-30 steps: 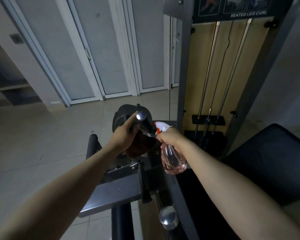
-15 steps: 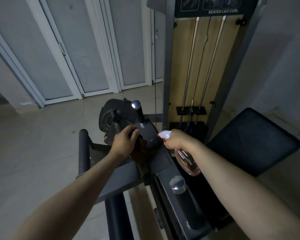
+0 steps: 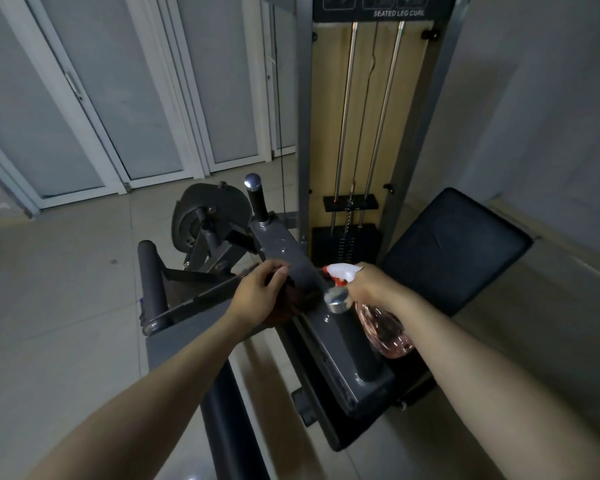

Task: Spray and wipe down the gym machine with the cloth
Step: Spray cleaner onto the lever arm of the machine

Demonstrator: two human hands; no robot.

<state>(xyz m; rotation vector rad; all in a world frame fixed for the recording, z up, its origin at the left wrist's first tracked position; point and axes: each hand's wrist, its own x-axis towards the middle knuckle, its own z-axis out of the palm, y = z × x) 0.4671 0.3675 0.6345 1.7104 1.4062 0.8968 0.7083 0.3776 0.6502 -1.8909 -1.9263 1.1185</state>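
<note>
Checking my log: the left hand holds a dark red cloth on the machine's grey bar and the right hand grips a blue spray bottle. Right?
Not quite. The head view shows the spray bottle is pink, not blue. The rest stands: the left hand holds the dark red cloth on the grey bar, and the right hand grips the bottle.

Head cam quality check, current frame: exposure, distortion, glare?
Head view: dim, underexposed; the dark red cloth under the left hand nearly merges with the grey metal machine frame. Head view: wide-angle bending bows the white door frames. Head view: small glare on the round chrome handle cap; the clear pink spray bottle in the right hand reads fine.
</note>
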